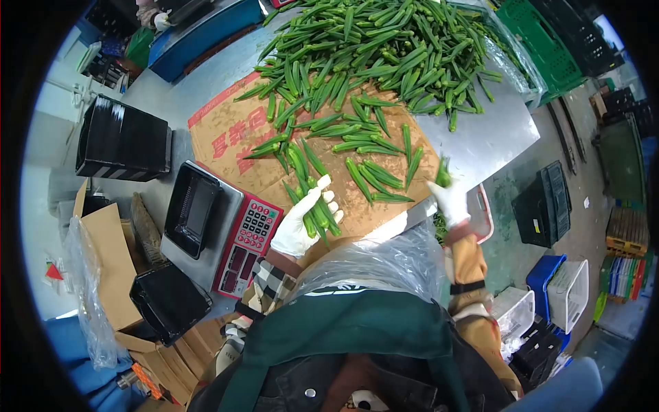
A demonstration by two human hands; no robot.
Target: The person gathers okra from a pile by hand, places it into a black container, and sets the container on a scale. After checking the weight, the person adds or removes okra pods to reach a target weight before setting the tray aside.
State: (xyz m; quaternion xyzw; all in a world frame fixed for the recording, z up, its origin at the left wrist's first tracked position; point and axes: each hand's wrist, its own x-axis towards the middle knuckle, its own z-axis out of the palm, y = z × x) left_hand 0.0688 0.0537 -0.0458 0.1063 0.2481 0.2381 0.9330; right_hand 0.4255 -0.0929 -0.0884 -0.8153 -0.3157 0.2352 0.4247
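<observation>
My left hand [305, 216], in a white glove, is closed round a bunch of okra [317, 214] over the near left part of a flattened cardboard sheet [226, 137]. At the sheet's right edge, my right hand [450, 199], also gloved, has okra [443, 172] at its fingertips, above a white basket [484, 213] with okra in it. Loose okra [374, 175] lies on the cardboard between my hands. A large okra pile [391, 48] covers the far side of the metal table [508, 137].
Left of the cardboard stands a red scale [250, 233] with a black tray [193, 206] on it. Black boxes [123, 141] stand farther left. A green crate [539, 41] is at the far right; a dark crate [542, 206] and white baskets [515, 309] are lower right.
</observation>
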